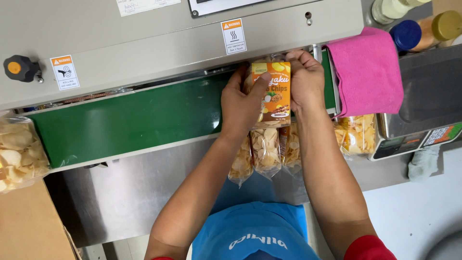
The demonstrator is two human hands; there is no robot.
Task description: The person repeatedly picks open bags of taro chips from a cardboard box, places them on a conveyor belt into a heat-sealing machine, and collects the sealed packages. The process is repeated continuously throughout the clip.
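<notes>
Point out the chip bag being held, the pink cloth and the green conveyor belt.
chip bag [275,91], head view, on its orange label.
pink cloth [366,72], head view, middle of the folded cloth.
green conveyor belt [130,120], head view, bare stretch left of the hands.

Both hands cover the sides of the labelled bag [274,91]. The left edge cuts off a chip bag [19,154]; the top edge crops the bottles [423,24].

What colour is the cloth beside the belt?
Pink; the cloth shows clearly in the head view, right of the green belt.
</notes>
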